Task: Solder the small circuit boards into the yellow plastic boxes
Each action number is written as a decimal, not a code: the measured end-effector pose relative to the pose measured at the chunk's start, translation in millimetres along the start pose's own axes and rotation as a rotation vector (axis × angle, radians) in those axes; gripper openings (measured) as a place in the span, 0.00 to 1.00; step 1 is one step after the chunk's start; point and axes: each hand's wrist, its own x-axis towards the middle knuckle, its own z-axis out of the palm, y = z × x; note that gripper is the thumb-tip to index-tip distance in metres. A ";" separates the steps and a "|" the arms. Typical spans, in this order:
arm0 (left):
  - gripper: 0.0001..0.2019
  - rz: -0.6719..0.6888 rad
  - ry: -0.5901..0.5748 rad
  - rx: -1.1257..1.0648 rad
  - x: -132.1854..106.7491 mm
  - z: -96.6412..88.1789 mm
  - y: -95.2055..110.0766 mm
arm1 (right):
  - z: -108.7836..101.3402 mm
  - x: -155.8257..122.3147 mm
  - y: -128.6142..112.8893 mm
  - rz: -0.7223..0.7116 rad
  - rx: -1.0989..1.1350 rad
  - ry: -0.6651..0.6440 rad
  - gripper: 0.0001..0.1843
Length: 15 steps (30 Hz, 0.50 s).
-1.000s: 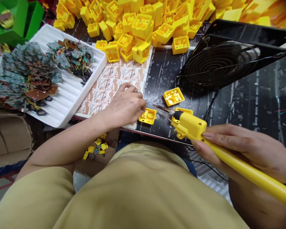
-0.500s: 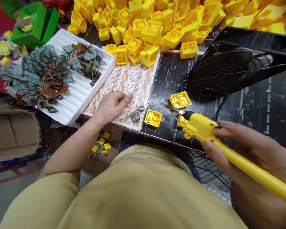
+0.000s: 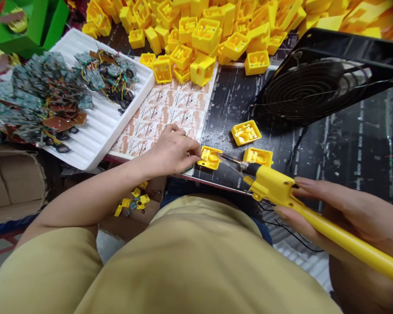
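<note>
1. Steadying the open yellow case (image 3: 209, 158) seems the left hand's (image 3: 175, 150) part here; it is half curled, thumb and fingertips drawn together at the case's left edge, though whether they pinch the wall or some small piece cannot be told.
2. The right hand (image 3: 363, 209) is wrapped around the long handle of the yellow soldering iron (image 3: 278, 187), whose dark tip slants in over the case's right side; actual contact is too small to make out.
3. Doing this well calls for a light, brief dab on metal alone, clear of the plastic rim, which heat could mark, and of the left fingertips just across the case.
4. The case lies on the black bench (image 3: 222, 100), beside the edge of the printed sheet (image 3: 170, 104), with a second case (image 3: 246, 132) and a third case (image 3: 258, 156) near it to the right.
5. It is a bright, shallow box, open side up, with a speckled round patch inside, small fittings towards the left and a dark slot in its near wall.
</note>
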 end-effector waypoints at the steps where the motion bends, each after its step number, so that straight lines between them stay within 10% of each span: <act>1: 0.08 -0.017 -0.023 -0.011 2.2 -0.8 0.9 | -0.3 5.3 -3.2 -0.060 0.052 -0.007 0.30; 15: 0.06 -0.114 -0.156 -0.002 17.4 -11.1 9.4 | 3.7 34.8 -11.5 -0.289 0.133 -0.093 0.06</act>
